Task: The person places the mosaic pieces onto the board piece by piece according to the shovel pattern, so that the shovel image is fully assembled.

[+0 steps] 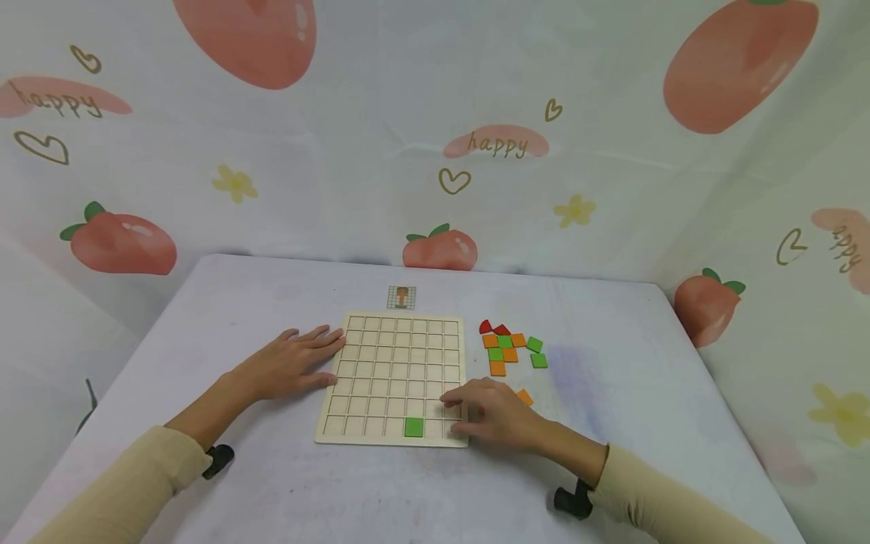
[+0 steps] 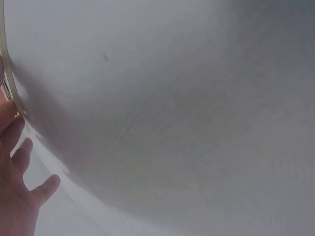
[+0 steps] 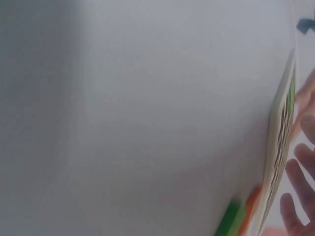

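A pale wooden grid board [image 1: 396, 368] lies flat on the table, one green square tile [image 1: 414, 428] sitting in its bottom row. Along the board's left edge my left hand [image 1: 292, 364] rests with fingers spread and fingertips at the rim; its fingers [image 2: 20, 155] show at the far left of the left wrist view. Over the lower right corner of the board hovers my right hand [image 1: 492, 412], thumb and fingers apart and bent a little. No tile shows between them. In the right wrist view the fingers [image 3: 302, 179] stand beside the board's edge [image 3: 270, 167].
Right of the board lies a loose cluster of orange tiles [image 1: 498, 368], green tiles [image 1: 539, 360] and red curved pieces [image 1: 485, 326]. Another orange tile [image 1: 525, 397] is partly behind the right hand. A small picture card [image 1: 402, 297] lies beyond the board's far edge.
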`<state>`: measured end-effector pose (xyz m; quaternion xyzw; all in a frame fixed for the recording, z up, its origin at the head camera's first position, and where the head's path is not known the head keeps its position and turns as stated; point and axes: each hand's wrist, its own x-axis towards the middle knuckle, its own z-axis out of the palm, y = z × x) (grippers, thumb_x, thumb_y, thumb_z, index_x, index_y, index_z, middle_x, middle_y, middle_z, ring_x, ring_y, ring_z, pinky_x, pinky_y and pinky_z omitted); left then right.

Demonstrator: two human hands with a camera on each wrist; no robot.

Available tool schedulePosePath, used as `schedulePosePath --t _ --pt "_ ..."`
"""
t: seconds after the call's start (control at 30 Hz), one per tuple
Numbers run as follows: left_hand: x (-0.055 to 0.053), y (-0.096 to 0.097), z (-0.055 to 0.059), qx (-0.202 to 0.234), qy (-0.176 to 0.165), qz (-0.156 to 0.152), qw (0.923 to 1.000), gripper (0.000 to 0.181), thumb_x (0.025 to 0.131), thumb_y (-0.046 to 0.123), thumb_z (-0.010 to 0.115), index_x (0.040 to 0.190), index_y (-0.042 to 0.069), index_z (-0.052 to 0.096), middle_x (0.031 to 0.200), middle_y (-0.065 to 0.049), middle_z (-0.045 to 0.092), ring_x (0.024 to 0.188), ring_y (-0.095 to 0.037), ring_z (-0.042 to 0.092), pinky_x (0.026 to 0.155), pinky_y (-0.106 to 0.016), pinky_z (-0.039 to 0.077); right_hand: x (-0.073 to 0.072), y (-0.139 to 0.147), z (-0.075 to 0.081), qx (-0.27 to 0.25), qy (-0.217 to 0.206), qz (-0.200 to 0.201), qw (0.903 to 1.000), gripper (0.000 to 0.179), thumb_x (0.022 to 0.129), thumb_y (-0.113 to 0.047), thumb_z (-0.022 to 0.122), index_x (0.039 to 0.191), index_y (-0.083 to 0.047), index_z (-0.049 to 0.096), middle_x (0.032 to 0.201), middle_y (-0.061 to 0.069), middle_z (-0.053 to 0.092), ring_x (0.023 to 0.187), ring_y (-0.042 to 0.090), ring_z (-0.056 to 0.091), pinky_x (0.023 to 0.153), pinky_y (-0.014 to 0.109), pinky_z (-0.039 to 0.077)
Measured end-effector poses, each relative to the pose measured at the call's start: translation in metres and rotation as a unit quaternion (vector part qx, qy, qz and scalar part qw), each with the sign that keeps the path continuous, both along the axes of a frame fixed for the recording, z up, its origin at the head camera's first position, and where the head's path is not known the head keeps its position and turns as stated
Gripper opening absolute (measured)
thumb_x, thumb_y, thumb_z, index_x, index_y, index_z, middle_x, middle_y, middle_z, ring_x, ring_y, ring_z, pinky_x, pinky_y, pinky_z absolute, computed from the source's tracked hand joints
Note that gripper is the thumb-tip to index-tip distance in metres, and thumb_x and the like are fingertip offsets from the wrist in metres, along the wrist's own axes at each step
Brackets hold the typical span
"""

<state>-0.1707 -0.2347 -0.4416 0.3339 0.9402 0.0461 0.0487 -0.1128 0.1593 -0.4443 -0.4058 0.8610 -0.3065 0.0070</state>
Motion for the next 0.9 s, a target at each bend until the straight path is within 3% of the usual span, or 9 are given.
schedulePosePath --t 0.53,0.9 --pt "0.000 0.000 0.000 0.006 -0.005 -0.001 1.0000 0.073 0.097 0.057 0.054 0.152 0.010 0.042 0.157 -0.007 0.039 0.144 -0.035 0.035 0.105 -0.063 0.033 -0.015 0.094 -0.001 -0.024 0.066 -0.119 0.9904 0.044 0.072 -0.005 0.089 0.113 -0.004 0.072 0.107 0.001 0.074 0.098 0.019 0.069 0.085 0.044 0.055" --pt "0.001 0.001 0.002 0.009 0.002 -0.006 0.9999 0.072 0.097 0.055 0.055 0.151 0.008 0.044 0.156 -0.008 0.041 0.142 -0.036 0.038 0.104 -0.064 0.034 -0.031 0.126 -0.018 -0.012 0.048 -0.211 0.9761 0.057 0.075 -0.006 0.087 0.127 -0.002 0.065 0.121 0.012 0.070 0.113 0.032 0.065 0.092 0.052 0.050"
